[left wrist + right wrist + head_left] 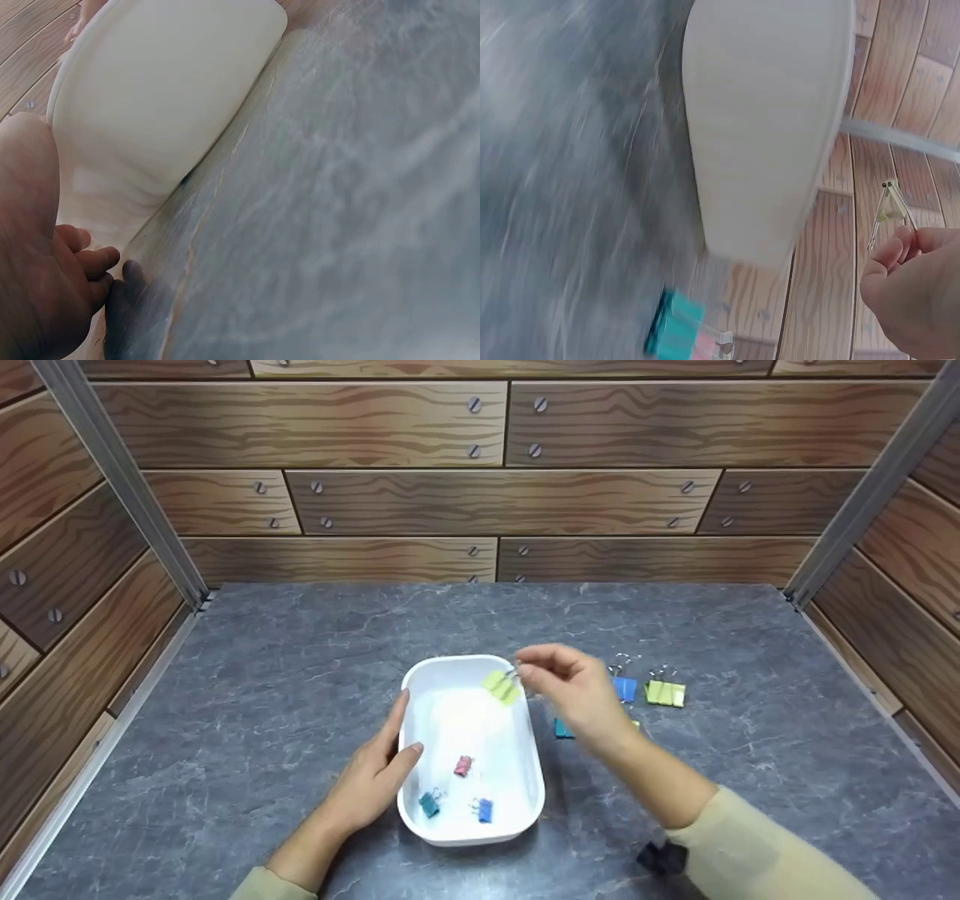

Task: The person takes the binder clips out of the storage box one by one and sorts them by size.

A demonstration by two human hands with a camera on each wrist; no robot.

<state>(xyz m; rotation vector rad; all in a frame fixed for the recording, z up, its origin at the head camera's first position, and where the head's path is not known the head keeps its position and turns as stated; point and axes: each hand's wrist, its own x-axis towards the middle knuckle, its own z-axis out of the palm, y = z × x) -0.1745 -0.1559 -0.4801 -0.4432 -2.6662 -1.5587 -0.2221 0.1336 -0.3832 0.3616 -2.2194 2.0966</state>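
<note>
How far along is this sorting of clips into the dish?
Three small binder clips, pink, teal and blue, already lie in the white plastic dish. The right hand pinches a yellow-green clip over the dish, while the left hand rests on its rim. On the grey table a blue clip, a yellow-green clip and a teal one remain.
</note>
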